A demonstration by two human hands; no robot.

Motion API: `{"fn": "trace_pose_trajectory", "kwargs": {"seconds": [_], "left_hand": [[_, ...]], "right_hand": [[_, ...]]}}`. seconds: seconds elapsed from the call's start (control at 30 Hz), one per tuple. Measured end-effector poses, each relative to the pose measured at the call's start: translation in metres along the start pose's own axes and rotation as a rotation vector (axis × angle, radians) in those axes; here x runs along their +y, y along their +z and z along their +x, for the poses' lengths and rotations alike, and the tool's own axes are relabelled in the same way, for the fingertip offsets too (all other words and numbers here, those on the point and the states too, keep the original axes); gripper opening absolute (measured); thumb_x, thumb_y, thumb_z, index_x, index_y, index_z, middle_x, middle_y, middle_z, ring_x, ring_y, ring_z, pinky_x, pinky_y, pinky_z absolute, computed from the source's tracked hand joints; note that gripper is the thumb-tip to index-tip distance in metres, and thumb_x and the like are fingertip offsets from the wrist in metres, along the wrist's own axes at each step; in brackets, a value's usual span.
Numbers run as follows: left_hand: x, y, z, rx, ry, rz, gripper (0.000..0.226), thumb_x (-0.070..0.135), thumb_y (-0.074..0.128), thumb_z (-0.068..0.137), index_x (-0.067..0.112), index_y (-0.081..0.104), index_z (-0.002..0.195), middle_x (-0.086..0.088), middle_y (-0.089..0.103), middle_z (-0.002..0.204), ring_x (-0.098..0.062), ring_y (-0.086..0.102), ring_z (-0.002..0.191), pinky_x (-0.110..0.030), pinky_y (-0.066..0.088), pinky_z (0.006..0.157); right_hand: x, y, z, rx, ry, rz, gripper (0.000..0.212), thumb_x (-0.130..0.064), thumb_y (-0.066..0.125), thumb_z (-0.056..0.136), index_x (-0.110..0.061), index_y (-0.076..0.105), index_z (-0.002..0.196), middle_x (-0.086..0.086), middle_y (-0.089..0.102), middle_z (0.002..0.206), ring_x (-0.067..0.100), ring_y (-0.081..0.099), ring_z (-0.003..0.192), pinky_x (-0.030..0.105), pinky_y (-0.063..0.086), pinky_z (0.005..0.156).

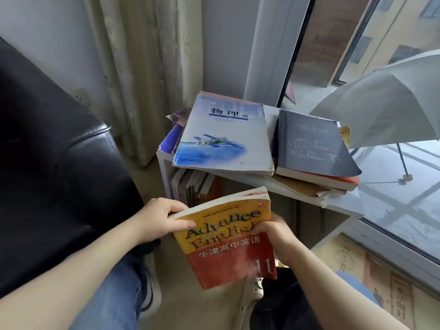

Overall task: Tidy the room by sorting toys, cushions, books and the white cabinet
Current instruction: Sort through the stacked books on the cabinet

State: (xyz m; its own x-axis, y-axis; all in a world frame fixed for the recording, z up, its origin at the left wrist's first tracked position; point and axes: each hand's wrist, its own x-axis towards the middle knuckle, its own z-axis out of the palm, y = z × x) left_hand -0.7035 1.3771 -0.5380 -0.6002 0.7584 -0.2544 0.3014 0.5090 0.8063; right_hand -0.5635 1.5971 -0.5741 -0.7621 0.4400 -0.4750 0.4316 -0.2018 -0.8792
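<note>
window (pixel 345 44): tall, white-framed, daylight | curtain (pixel 147 67): beige, just left of window | wall (pixel 35 32): pale, left of window | sofa (pixel 47 163): black leather, far left of window | umbrella (pixel 385 103): grey, open, beyond window | floor (pixel 188 306): beige, below window

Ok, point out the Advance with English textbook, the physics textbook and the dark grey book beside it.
Advance with English textbook (pixel 228 248): head view, front cover, at the Chinese title.
physics textbook (pixel 221 129): head view, pale cover area above the satellite.
dark grey book (pixel 312 144): head view, cover middle, on the white sketches.
</note>
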Motion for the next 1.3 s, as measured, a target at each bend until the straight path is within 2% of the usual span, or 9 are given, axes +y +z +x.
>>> {"fn": "trace_pose_trajectory", "kwargs": {"seconds": [0.23,0.33,0.5,0.63,0.77,0.9,1.0,1.17,1.3], "left_hand": [[-0.017,0.021,0.033,-0.165,0.006,0.721,0.031,0.039,0.040,0.098,0.021,0.041,0.124,-0.004,0.063,0.104,-0.021,0.061,0.093,-0.030,0.047,0.077],[-0.020,0.022,0.048,-0.091,0.015,0.633,0.031,0.036,0.041,0.098,0.020,0.043,0.124,-0.006,0.065,0.108,-0.022,0.062,0.095,-0.030,0.046,0.076],[-0.014,0.029,0.063,0.103,-0.058,0.364,0.027,0.028,0.046,0.097,0.012,0.051,0.118,-0.006,0.064,0.099,-0.019,0.061,0.082,-0.025,0.042,0.063],[-0.005,0.038,0.072,0.317,-0.133,0.212,0.021,0.026,0.047,0.096,0.013,0.049,0.112,-0.008,0.062,0.088,-0.024,0.061,0.074,-0.031,0.045,0.061],[0.002,0.050,0.083,0.414,-0.155,0.242,0.024,0.024,0.045,0.096,0.011,0.045,0.117,-0.007,0.056,0.083,-0.030,0.062,0.078,-0.036,0.050,0.063],[0.001,0.053,0.096,0.401,-0.195,0.214,0.029,0.022,0.045,0.095,0.011,0.044,0.122,-0.012,0.062,0.097,-0.029,0.063,0.083,-0.037,0.053,0.067],[0.000,0.054,0.102,0.307,-0.195,0.227,0.040,0.022,0.043,0.096,0.013,0.033,0.134,-0.011,0.061,0.097,-0.027,0.062,0.080,-0.032,0.049,0.062],[-0.002,0.052,0.108,0.172,-0.116,0.391,0.047,0.023,0.035,0.099,0.021,0.021,0.144,-0.011,0.061,0.099,-0.026,0.062,0.086,-0.034,0.051,0.071],[-0.005,0.043,0.111,0.113,-0.018,0.458,0.035,0.032,0.035,0.099,0.033,0.042,0.133,-0.003,0.063,0.111,-0.022,0.060,0.100,-0.031,0.050,0.082]], "right_hand": [[0.010,0.017,0.051,0.010,0.183,-0.192,0.024,0.006,0.057,0.077,-0.014,0.059,0.091,0.008,0.067,0.082,0.022,0.063,0.075,0.032,0.052,0.066],[0.015,0.024,0.070,0.097,0.168,-0.111,0.018,0.005,0.052,0.083,-0.008,0.060,0.093,0.012,0.065,0.083,0.020,0.062,0.071,0.030,0.051,0.060],[0.030,0.038,0.078,0.325,0.296,-0.121,0.061,-0.014,0.062,0.088,-0.005,0.032,0.141,0.011,0.053,0.121,0.027,0.053,0.104,0.027,0.042,0.067],[0.035,0.054,0.069,0.098,0.647,0.225,0.040,-0.030,0.056,0.093,-0.009,0.047,0.126,0.013,0.058,0.092,0.037,0.058,0.080,0.042,0.053,0.059],[0.035,0.065,0.083,0.054,0.599,0.590,0.024,-0.018,0.049,0.097,-0.005,0.048,0.117,0.017,0.057,0.095,0.038,0.058,0.091,0.046,0.051,0.077],[0.035,0.074,0.103,0.057,0.579,0.724,0.025,-0.002,0.043,0.094,0.000,0.052,0.118,0.022,0.060,0.104,0.034,0.061,0.086,0.032,0.057,0.053],[0.041,0.078,0.116,0.122,0.593,0.806,0.014,-0.002,0.046,0.095,0.001,0.055,0.104,0.020,0.060,0.099,0.033,0.061,0.096,0.029,0.052,0.070],[0.050,0.088,0.127,0.107,0.668,0.871,0.008,-0.003,0.052,0.094,0.002,0.054,0.087,0.013,0.052,0.074,0.021,0.052,0.061,0.024,0.052,0.045],[0.053,0.094,0.131,0.108,0.670,0.906,0.017,-0.002,0.051,0.094,0.003,0.055,0.079,0.014,0.053,0.072,0.021,0.058,0.042,0.022,0.049,0.038]]}}
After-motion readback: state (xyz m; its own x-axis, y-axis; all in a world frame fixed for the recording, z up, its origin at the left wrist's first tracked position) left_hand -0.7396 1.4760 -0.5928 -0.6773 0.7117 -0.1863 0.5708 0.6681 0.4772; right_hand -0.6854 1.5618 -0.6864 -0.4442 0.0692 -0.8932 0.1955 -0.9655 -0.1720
